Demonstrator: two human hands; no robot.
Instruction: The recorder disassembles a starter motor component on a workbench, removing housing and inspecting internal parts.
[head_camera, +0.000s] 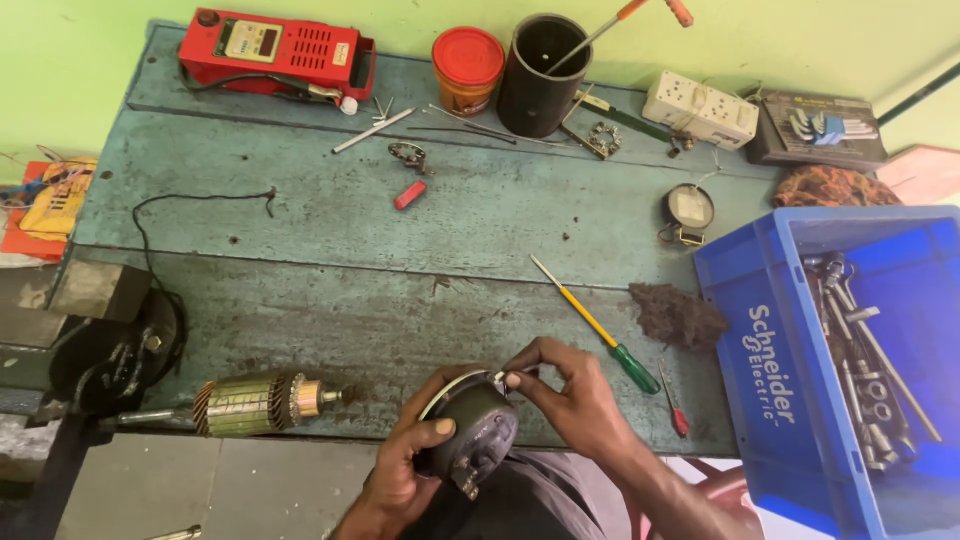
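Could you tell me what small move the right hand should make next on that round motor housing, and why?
Probably ease the white piece down with the right hand: its fingertips pinch it at the rim of the round motor housing, which the left hand steadies from below.

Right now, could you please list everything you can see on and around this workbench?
Workbench: one, worn teal wood, fills the view.
Tester box: one, red, back left.
Jar: one, red lid, back centre.
Cylinder: one, black, beside jar, holds a tool.
Socket strip: one, white, back right.
Hex key set: one, dark case, far right.
Crate: one, blue, right, holds metal tools.
Screwdriver: one, yellow shaft, green handle, centre.
Armature: one, copper-wound, front left.
Motor housing: one, dark grey, held in both hands.
Left hand: grips housing.
Right hand: fingertips at housing's top.
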